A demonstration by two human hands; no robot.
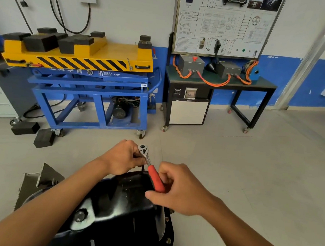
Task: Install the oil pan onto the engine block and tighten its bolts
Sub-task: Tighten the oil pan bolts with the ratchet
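Head view: a person looks down at their own two forearms over a black oil pan (pixel 126 206), low in the middle of the frame. The pan sits bottom-up, seemingly already seated on the engine block, which is almost wholly hidden beneath it. A drain plug (pixel 80 215) shows on the pan's near left side. Small bolts (pixel 168 240) dot the flange along its right edge.

Both hands hold one ratchet (pixel 149 164) at the pan's far end. The left hand (pixel 123 158) curls round the steel head, fingers tucked beneath it. The right hand (pixel 180 190) pinches the red handle between thumb and curled fingers. The hands sit near each other, joined only by the tool.

The step in hand looks like bolt tightening at the far edge. Whether a socket sits on a bolt cannot be seen. The next move probably calls for the left hand to steady the head square on the bolt while the right swings the handle.

Behind stands a blue and yellow lift cart (pixel 87 91). Its blue side carries Chinese characters and letters starting "HY", the rest blurred. A wall board (pixel 221 25) shows a wiring diagram, its print too small to read.
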